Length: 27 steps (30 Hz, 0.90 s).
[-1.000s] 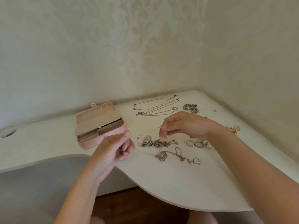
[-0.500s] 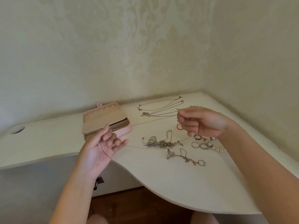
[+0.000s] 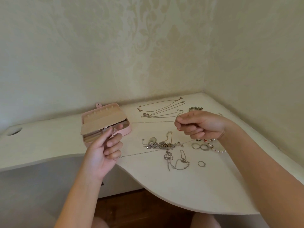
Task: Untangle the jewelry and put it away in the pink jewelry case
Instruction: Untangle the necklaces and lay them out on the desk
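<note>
Chain [image 3: 139, 153] taut, long axis L–R

The desk [image 3: 181, 191] is matt white. The pink jewelry case [image 3: 128, 129] looks like smooth matt leatherette, lined in soft beige cloth. The tangled chains [image 3: 162, 144] are shiny silver metal; at their three o'clock, glossy pearl beads [image 3: 218, 150]. The floor [image 3: 139, 208] is polished dark wood.

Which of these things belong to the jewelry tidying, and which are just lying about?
Job: thin silver chain pinched by left hand and right hand; open pink jewelry case; tangled heap of silver chains; straightened chains at the back; silver rings; pearl bracelet.
Just there: white desk; round cable hole; wooden floor.
</note>
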Motion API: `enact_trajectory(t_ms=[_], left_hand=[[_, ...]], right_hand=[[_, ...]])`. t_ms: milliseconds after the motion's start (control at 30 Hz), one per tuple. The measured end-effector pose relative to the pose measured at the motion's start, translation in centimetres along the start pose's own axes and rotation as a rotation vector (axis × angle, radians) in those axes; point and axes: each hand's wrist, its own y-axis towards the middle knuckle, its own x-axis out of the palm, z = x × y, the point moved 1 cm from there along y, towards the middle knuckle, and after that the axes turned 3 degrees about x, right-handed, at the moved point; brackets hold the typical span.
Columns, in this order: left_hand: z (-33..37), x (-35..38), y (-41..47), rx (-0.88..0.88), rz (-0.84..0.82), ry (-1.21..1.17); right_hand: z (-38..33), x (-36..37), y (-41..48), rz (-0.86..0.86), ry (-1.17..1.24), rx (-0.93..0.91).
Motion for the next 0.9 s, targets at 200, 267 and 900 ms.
enact_trajectory(t_ms=[200,267,900], left_hand=[[2.8,0.2,0.2,0.022,-0.084,0.043],[3.3,1.2,-0.4,0.097,0.053,0.244],[8.5,0.8,-1.9,0.214,0.204,0.581]], right_hand=[[1.6,2.3,2.4,0.019,0.093,-0.039],[2.3,3.4,3.4,0.055,0.114,-0.075],[3.8,7.0,4.0,0.105,-0.885,-0.090]])
